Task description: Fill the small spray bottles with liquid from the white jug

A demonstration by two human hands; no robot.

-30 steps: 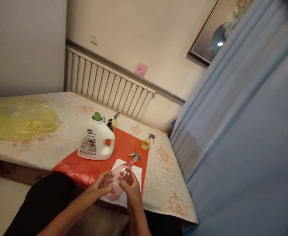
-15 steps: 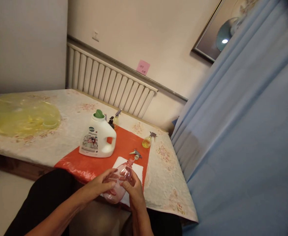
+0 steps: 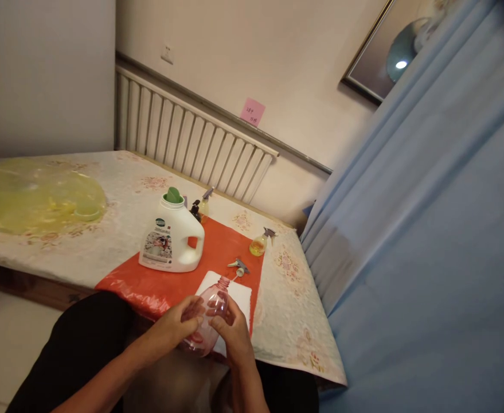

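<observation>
By the red plastic sheeting (image 3: 142,288) (likely drip protection), over the white towel (image 3: 243,301)'s near edge, our left hand (image 3: 179,324) and right hand (image 3: 233,331) grip the uncapped pink bottle (image 3: 207,332), fingers curled round both sides, presumably for steadiness, near a trigger sprayer (image 3: 242,267)

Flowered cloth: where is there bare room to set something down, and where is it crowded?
Free cloth: between the yellow plastic and the white jug, and right of the red sheet toward the blue curtain. Crowded: around the white towel, where the left hand and right hand hold the pink bottle near the spray head.
</observation>
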